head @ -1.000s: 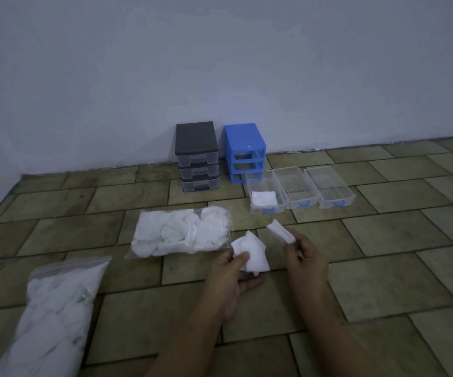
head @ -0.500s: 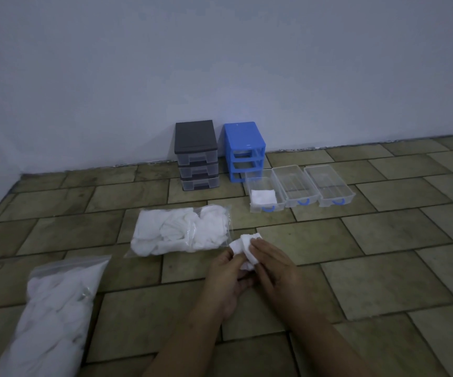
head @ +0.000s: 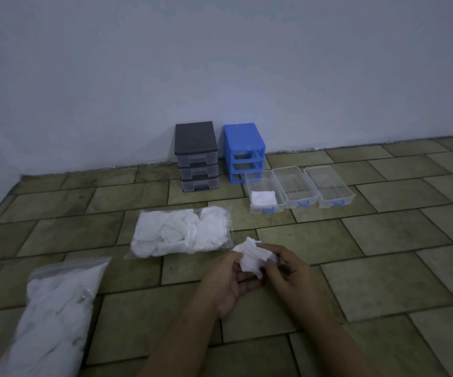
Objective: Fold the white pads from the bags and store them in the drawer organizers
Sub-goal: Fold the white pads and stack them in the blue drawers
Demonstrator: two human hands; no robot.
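Note:
A crumpled white pad (head: 252, 256) sits between my two hands above the tiled floor. My left hand (head: 226, 278) cups it from below and the left, thumb on its edge. My right hand (head: 287, 270) pinches its right side with curled fingers. Two clear bags of white pads lie on the floor: one (head: 183, 232) just beyond my hands, another (head: 54, 317) at the lower left. Three clear drawers with blue handles stand pulled out by the blue organizer (head: 244, 152); the left drawer (head: 263, 195) holds a folded pad (head: 263, 198), the other two (head: 296, 190) (head: 328, 187) hold nothing.
A dark grey organizer (head: 196, 156) with three clear drawers stands against the wall, left of the blue one. The pale wall (head: 219, 63) runs along the back. Bare floor tiles (head: 383, 254) stretch to the right of my hands.
A second ago my hands were apart, each with a piece of white pad. They came together, and now both hold one bunched pad between them.

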